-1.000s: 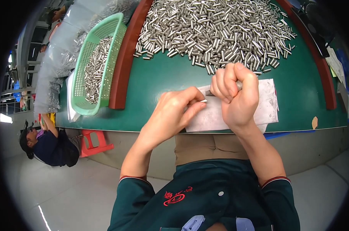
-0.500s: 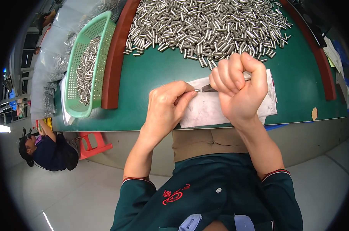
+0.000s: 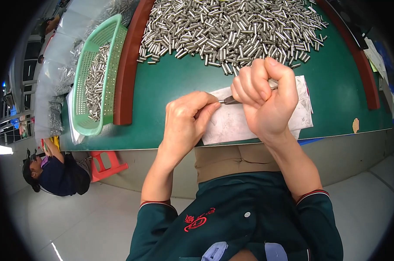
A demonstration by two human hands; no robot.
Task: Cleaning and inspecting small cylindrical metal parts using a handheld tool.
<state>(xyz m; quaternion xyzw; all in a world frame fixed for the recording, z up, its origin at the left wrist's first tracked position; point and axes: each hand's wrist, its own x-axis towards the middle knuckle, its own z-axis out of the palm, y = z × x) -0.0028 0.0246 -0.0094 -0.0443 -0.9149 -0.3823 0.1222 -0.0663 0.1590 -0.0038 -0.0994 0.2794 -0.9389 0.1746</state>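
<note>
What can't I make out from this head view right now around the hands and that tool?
- Tool: only a short dark stretch shows; the right hand wraps the rest, and the left hand covers its tip.
- Whatever the left fingertips pinch: hidden by the fingers themselves.
- Grey sheet: its middle lies under both hands.
- Pile of metal cylinders: its far side is cut off by the top edge.
- Green basket: contents too small to tell apart.
</note>
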